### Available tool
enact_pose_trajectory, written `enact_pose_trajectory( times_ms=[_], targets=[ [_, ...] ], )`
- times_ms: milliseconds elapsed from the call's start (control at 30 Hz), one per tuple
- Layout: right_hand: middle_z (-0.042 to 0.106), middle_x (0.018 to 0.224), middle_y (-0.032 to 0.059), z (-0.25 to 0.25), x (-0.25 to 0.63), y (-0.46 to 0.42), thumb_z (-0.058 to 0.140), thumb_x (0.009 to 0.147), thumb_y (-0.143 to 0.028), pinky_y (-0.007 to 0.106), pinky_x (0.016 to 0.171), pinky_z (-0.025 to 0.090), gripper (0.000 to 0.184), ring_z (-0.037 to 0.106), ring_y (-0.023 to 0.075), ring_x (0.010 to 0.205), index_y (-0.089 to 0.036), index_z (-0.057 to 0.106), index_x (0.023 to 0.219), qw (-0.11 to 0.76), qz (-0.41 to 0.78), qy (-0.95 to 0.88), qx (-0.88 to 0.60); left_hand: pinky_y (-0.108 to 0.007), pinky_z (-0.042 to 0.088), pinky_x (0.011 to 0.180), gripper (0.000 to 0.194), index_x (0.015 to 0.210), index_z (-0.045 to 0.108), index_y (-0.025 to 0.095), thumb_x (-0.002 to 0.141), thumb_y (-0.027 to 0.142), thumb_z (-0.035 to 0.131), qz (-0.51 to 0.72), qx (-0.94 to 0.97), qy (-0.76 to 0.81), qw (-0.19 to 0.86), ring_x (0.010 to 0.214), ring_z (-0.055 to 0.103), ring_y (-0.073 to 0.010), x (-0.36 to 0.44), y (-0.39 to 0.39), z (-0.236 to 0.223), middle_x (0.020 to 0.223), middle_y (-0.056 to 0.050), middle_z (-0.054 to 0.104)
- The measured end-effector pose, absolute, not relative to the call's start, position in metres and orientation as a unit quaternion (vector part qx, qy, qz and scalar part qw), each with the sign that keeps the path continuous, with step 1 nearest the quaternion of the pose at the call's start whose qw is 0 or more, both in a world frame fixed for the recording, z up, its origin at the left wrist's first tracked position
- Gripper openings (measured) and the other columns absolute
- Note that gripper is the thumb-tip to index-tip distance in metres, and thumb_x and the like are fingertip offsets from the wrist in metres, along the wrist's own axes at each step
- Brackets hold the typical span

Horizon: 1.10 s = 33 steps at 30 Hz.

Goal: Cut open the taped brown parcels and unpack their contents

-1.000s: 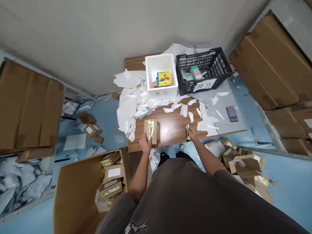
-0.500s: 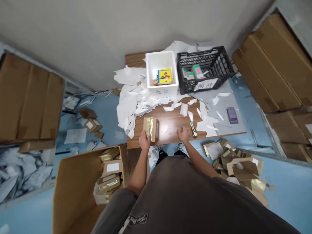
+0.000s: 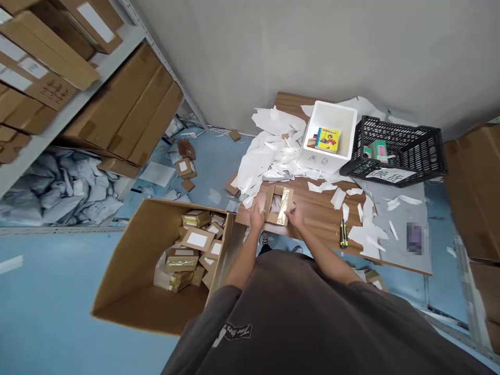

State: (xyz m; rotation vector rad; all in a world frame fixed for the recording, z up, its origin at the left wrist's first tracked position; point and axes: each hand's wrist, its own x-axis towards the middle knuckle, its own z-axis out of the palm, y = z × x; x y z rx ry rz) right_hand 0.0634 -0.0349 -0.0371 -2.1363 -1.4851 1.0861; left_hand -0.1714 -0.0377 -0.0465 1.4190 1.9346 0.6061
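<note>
Left grip (image 3: 257,214) and right grip (image 3: 296,215), fingers partly curled, hold opposite sides of an opened small carton (image 3: 285,204) at the counter's (image 3: 318,213) near edge. Likely light, stiffish, slick-taped; best held by its sides. Beyond: white bin (image 3: 322,162), yellow book (image 3: 328,139) inside; farther right, crate (image 3: 438,151); leftward, parcel-filled big box (image 3: 127,276).

Blurred Chinese characters (image 3: 318,160) on bin (image 3: 339,165), crate (image 3: 434,165)

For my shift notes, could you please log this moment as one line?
left hand: on small box | right hand: on same box | box: opened | cutter: on table
</note>
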Motion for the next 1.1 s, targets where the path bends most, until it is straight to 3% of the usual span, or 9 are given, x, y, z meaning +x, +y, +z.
enact_pose_trajectory(
  times_ms=[200, 333, 467, 600, 667, 733, 867, 1000, 1100],
  targets=[
    [0.062, 0.15, 0.018, -0.023, 0.032, -0.042, 0.083, 0.076, -0.04, 0.038, 0.101, 0.054, 0.101, 0.068, 0.0348, 0.125, -0.023, 0.043, 0.167, 0.144, 0.355, -0.54, -0.75, -0.046, 0.042, 0.128, 0.044, 0.127, 0.08, 0.02, 0.091, 0.008, 0.057, 0.139, 0.747, 0.572, 0.309, 0.152, 0.051, -0.029, -0.156, -0.027, -0.041, 0.167, -0.013, 0.054],
    [0.071, 0.141, 0.0122, -0.022, 0.064, -0.05, 0.061, 0.086, -0.035, 0.037, 0.1, 0.057, 0.069, 0.069, 0.0281, 0.123, -0.022, 0.056, 0.154, 0.27, 0.438, -0.489, -0.704, -0.049, 0.041, 0.13, 0.032, 0.119, 0.082, 0.019, 0.091, 0.019, 0.066, 0.113, 0.788, 0.53, 0.291, 0.16, 0.042, -0.033, -0.155, -0.025, -0.033, 0.177, -0.011, 0.038],
    [0.079, 0.116, 0.012, -0.028, 0.089, -0.065, 0.054, 0.092, -0.04, 0.038, 0.091, 0.059, 0.034, 0.072, 0.0279, 0.107, -0.02, 0.069, 0.116, 0.316, 0.508, -0.405, -0.692, -0.05, 0.043, 0.127, 0.026, 0.106, 0.081, 0.016, 0.101, 0.034, 0.063, 0.109, 0.784, 0.536, 0.293, 0.164, 0.037, -0.0349, -0.153, -0.024, -0.025, 0.182, -0.013, 0.027],
    [0.075, 0.095, 0.0073, -0.04, 0.079, -0.072, 0.054, 0.095, -0.052, 0.035, 0.077, 0.059, 0.035, 0.069, 0.025, 0.087, -0.02, 0.064, 0.107, 0.272, 0.537, -0.348, -0.719, -0.043, 0.051, 0.119, 0.034, 0.097, 0.08, 0.019, 0.109, 0.037, 0.054, 0.105, 0.737, 0.564, 0.358, 0.155, 0.052, -0.0301, -0.16, -0.016, -0.016, 0.174, -0.015, 0.044],
    [0.073, 0.094, 0.0057, -0.042, 0.074, -0.071, 0.056, 0.094, -0.049, 0.034, 0.08, 0.058, 0.035, 0.068, 0.0244, 0.088, -0.02, 0.063, 0.114, 0.274, 0.501, -0.354, -0.741, -0.04, 0.052, 0.117, 0.031, 0.088, 0.079, 0.02, 0.106, 0.04, 0.063, 0.099, 0.739, 0.541, 0.39, 0.158, 0.048, -0.0294, -0.17, -0.012, -0.013, 0.173, -0.014, 0.045],
    [0.072, 0.097, 0.0065, -0.041, 0.073, -0.069, 0.059, 0.093, -0.04, 0.035, 0.087, 0.056, 0.034, 0.068, 0.0251, 0.092, -0.019, 0.064, 0.119, 0.27, 0.429, -0.385, -0.771, -0.04, 0.05, 0.12, 0.021, 0.088, 0.079, 0.02, 0.092, 0.04, 0.083, 0.09, 0.762, 0.499, 0.403, 0.164, 0.038, -0.0315, -0.18, -0.013, -0.014, 0.176, -0.014, 0.039],
    [0.072, 0.113, 0.0134, -0.032, 0.068, -0.054, 0.057, 0.09, -0.019, 0.038, 0.102, 0.05, 0.025, 0.062, 0.0288, 0.113, -0.019, 0.073, 0.109, 0.182, 0.296, -0.569, -0.745, -0.048, 0.041, 0.128, 0.042, 0.098, 0.081, 0.02, 0.064, 0.03, 0.104, 0.082, 0.798, 0.469, 0.368, 0.169, 0.026, -0.0366, -0.186, -0.026, -0.021, 0.183, -0.013, 0.02],
    [0.074, 0.122, 0.0147, -0.029, 0.044, -0.016, 0.053, 0.092, -0.01, 0.035, 0.112, 0.045, 0.031, 0.057, 0.0286, 0.127, -0.019, 0.079, 0.106, 0.062, 0.302, -0.712, -0.631, -0.055, 0.04, 0.128, 0.013, 0.082, 0.077, 0.017, 0.079, 0.017, 0.09, 0.093, 0.8, 0.502, 0.314, 0.168, 0.026, -0.0378, -0.171, -0.046, -0.028, 0.184, -0.012, 0.018],
    [0.077, 0.123, 0.017, -0.029, 0.025, 0.015, 0.057, 0.09, -0.009, 0.036, 0.112, 0.046, 0.035, 0.061, 0.0297, 0.127, -0.018, 0.079, 0.115, -0.002, 0.315, -0.722, -0.616, -0.059, 0.039, 0.127, 0.008, 0.081, 0.076, 0.017, 0.084, 0.013, 0.082, 0.097, 0.805, 0.518, 0.272, 0.167, 0.028, -0.0377, -0.162, -0.059, -0.029, 0.183, -0.012, 0.024]
  ],
)
